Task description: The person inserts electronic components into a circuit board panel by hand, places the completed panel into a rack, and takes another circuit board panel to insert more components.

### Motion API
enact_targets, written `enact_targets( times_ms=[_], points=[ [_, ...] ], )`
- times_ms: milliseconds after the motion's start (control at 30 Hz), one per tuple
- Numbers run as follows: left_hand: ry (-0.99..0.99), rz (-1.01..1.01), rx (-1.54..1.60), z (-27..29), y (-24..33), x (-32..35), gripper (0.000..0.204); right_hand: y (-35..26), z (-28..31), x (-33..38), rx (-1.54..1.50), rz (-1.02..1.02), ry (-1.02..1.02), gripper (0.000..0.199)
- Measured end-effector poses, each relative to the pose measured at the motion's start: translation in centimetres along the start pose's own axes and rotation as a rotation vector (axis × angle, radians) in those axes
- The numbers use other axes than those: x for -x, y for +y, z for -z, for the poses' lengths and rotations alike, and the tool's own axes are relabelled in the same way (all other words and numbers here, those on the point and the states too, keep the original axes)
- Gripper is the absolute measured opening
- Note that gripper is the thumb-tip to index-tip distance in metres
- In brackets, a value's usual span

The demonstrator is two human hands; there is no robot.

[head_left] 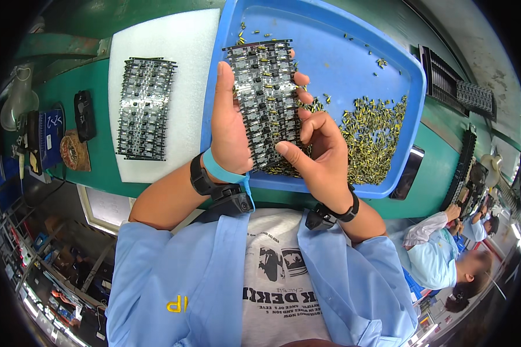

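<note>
Left hand [230, 127] grips 1 circuit-board panel [266, 107] over the blue tray [336, 63], thumb along left edge, fingertips at right. Panel black, silver-banded, parts in rows. Right hand [325, 156] half-curled at lower right; grip cannot be told.

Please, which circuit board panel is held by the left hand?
The nearer panel, above the blue tray, with the left hand around it; the similar panel farther left lies untouched on white foam.
</note>
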State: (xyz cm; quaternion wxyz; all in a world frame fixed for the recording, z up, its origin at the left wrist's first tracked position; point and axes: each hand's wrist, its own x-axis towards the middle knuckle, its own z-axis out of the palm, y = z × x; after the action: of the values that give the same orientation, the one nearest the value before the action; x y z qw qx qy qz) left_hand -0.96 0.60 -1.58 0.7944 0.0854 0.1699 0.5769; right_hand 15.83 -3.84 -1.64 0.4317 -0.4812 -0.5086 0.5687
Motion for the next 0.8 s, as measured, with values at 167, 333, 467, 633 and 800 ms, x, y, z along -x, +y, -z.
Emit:
enact_targets(
  times_ms=[167,333,467,633,800],
  points=[
    [-0.015,0.045,0.004,0.1,-0.1,0.0,0.088,-0.5,0.0,-0.1,-0.170,-0.117,-0.009,0.039],
    [-0.002,0.037,0.000,-0.2,-0.3,0.1,0.089,-0.6,-0.6,-0.4,-0.308,-0.178,0.025,0.042],
    [-0.029,0.029,-0.024,-0.1,-0.4,0.2,0.089,-0.3,-0.5,-0.4,-0.299,-0.159,0.028,0.042],
    [-0.018,0.045,-0.031,0.1,-0.3,0.1,0.089,0.4,-0.5,-0.4,-0.251,-0.125,0.035,0.043],
    [-0.034,0.060,-0.013,0.3,0.2,-0.1,0.088,-0.3,0.1,-0.5,-0.235,-0.079,0.006,0.030]
  ],
)
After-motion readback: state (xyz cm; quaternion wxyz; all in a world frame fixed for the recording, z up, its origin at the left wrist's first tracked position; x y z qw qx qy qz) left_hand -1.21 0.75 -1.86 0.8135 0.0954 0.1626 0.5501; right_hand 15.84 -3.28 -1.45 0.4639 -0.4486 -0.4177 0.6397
